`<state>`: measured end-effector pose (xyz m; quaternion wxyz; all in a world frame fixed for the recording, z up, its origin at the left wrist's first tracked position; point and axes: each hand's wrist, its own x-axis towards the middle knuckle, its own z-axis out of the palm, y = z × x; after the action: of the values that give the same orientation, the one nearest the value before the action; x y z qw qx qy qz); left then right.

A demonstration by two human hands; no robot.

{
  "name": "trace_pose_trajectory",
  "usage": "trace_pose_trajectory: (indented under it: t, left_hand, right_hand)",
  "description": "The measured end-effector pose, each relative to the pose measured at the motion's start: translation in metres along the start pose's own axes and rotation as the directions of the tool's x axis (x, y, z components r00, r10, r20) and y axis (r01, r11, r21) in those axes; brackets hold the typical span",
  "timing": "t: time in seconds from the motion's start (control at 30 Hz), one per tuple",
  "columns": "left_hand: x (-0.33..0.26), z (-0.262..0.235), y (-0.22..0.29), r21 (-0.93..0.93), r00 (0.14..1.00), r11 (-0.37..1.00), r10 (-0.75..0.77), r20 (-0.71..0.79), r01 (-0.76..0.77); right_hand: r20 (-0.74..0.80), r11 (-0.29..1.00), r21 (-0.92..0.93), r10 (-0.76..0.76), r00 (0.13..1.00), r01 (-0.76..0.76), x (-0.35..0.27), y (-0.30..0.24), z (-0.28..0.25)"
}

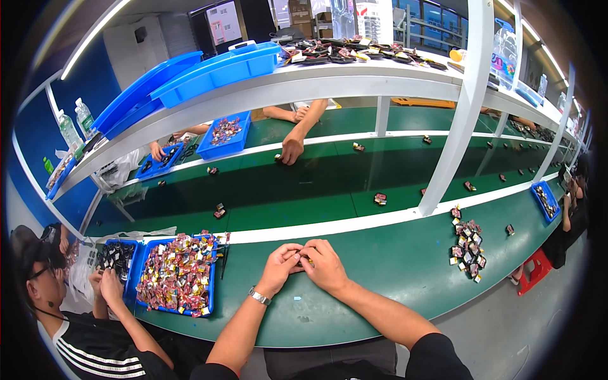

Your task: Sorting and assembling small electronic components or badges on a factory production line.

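My left hand (279,268), with a metal watch on the wrist, and my right hand (324,266) meet over the green work table (354,316). Their fingertips pinch a small dark part (304,260) with a bit of red and yellow; the fingers hide most of it. Left of my hands stands a blue tray (211,294) heaped with small red, yellow and white parts. On the right a loose pile of similar small parts (469,246) lies on the table.
A conveyor belt (304,190) beyond a white rail carries scattered small parts. A white upright (458,120) supports the overhead shelf, which holds blue bins (218,73). At left, a co-worker (82,323) handles something beside a tray of black parts (118,258). Another person's hand (292,149) reaches over the belt.
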<state>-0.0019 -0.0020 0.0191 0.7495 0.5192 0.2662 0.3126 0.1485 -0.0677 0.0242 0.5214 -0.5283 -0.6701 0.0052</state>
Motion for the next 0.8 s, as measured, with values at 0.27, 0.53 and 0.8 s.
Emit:
trace_pose_trajectory:
  t: [0.27,0.53,0.8]
  left_hand:
    - [0.001,0.0,-0.011,0.218,0.99,0.975,0.061,-0.131,-0.032]
    - [0.001,0.0,-0.01,0.201,0.996,0.978,0.075,-0.046,-0.064]
    - [0.009,-0.016,-0.019,0.256,0.891,0.917,0.371,-0.264,-0.306]
  right_hand:
    - [0.006,0.918,0.295,0.274,0.962,-0.264,-0.003,0.002,0.004]
    - [0.133,0.888,0.287,0.333,0.933,-0.358,0.0,0.005,-0.007]
    - [0.007,0.808,0.249,0.549,0.836,-0.534,0.056,0.067,0.018]
